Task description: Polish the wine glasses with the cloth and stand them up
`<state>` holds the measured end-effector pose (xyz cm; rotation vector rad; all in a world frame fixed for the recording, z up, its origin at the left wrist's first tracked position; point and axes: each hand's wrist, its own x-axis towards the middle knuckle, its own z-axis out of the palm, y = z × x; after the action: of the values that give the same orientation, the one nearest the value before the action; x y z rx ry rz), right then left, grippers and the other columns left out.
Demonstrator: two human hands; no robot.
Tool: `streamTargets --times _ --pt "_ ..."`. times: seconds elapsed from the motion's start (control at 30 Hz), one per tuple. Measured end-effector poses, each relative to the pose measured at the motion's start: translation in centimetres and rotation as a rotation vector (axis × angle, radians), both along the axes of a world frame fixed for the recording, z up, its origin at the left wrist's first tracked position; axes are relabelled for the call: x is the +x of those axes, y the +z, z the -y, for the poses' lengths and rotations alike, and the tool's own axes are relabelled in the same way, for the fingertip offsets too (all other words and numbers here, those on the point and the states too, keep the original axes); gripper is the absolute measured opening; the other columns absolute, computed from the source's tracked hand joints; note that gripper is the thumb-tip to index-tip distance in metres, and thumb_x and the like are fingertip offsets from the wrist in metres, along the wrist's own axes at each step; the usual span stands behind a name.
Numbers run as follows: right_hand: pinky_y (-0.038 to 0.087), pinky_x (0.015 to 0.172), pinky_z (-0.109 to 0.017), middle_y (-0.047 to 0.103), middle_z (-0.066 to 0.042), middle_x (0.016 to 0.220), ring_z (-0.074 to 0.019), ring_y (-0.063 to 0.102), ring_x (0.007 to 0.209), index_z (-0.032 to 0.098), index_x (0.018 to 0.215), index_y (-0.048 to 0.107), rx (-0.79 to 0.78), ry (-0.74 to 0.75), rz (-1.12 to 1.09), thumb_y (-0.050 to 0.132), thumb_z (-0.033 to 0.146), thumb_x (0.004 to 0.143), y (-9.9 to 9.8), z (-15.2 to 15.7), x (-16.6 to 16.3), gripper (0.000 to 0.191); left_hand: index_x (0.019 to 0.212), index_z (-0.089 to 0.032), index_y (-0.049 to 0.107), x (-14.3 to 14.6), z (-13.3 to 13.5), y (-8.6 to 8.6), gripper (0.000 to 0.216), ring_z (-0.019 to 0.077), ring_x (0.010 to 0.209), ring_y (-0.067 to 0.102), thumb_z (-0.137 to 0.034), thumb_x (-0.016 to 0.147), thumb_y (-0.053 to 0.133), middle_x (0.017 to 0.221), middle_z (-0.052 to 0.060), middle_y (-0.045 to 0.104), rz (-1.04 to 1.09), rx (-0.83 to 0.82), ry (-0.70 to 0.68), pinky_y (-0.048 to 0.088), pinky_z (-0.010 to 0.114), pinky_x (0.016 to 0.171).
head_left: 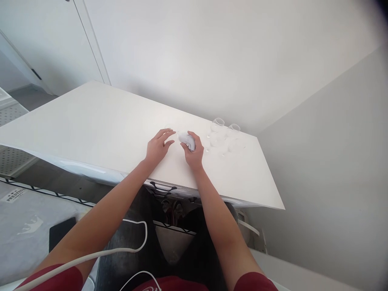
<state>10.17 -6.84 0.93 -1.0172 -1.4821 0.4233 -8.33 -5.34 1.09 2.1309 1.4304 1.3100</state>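
Note:
Over the white tabletop, my right hand grips a white, bunched-looking item with greyish shading; its exact kind is not clear. My left hand is just to the left of that item, thumb and fingers apart with nothing visible between them. A faint clear rim shows behind the left fingertips, mostly hidden. To the right of my right hand stand several clear glasses, among them one at the back and another beside it. Their outlines barely show against the white surface.
A white wall rises behind the table, and a grey wall flanks its right end. Black drawer handles sit below the front edge. A white cable crosses my lap. A grey bed with a dark flat object is at left.

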Motion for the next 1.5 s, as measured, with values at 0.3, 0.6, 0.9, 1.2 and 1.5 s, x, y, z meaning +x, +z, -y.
streamTargets --times 0.3,0.6,0.9,1.2,1.5 --pt "0.054 0.075 -0.03 0.067 -0.002 0.105 -0.0158 0.062 0.083 0.025 0.111 0.064 -0.074 0.106 -0.334 0.083 0.049 0.084 1.0 0.2 0.4 0.041 0.111 -0.026 0.073 0.2 -0.3 0.3 0.025 0.0275 0.106 0.071 -0.046 0.105 0.058 0.11 0.006 0.081 -0.291 -0.012 -0.051 0.046 0.044 0.104" --pt "0.053 0.081 -0.034 0.063 -0.007 0.117 -0.02 0.062 0.097 0.027 0.122 0.061 0.039 -0.181 -0.298 0.052 0.049 0.106 1.1 1.1 -0.6 0.028 0.102 -0.025 0.064 0.5 0.3 0.5 0.028 0.0238 0.076 0.071 -0.048 0.107 0.048 0.087 0.003 0.078 -0.288 -0.184 0.132 0.035 0.031 0.063" --pt "0.053 0.073 -0.03 0.057 0.0 0.091 -0.0172 0.057 0.08 0.026 0.108 0.057 -0.261 0.236 -0.669 0.07 0.039 0.087 1.1 0.0 -0.5 0.028 0.095 -0.024 0.058 0.2 0.6 1.0 0.03 0.0201 0.067 0.066 -0.048 0.105 0.044 0.073 0.0 0.071 -0.192 -0.243 -0.083 0.043 0.03 0.069" --pt "0.02 0.133 -0.063 0.068 -0.008 0.14 -0.0317 0.043 0.153 0.029 0.107 0.068 0.091 0.169 0.218 0.064 0.039 0.096 1.0 0.3 -1.3 0.015 0.082 -0.023 0.056 0.5 0.1 0.2 0.018 0.0217 0.06 0.061 -0.031 0.097 0.048 0.067 0.004 0.066 -0.401 -0.156 0.026 0.03 0.031 0.059" --pt "0.055 0.11 -0.052 0.076 -0.009 0.108 -0.0268 0.071 0.109 0.026 0.098 0.076 -0.01 0.066 -0.228 0.06 0.046 0.099 1.9 0.2 -0.4 0.026 0.084 -0.022 0.065 0.4 0.6 -0.4 0.038 0.0216 0.06 0.064 -0.052 0.103 0.051 0.062 0.005 0.066 -0.445 0.039 -0.109 0.03 0.031 0.06"
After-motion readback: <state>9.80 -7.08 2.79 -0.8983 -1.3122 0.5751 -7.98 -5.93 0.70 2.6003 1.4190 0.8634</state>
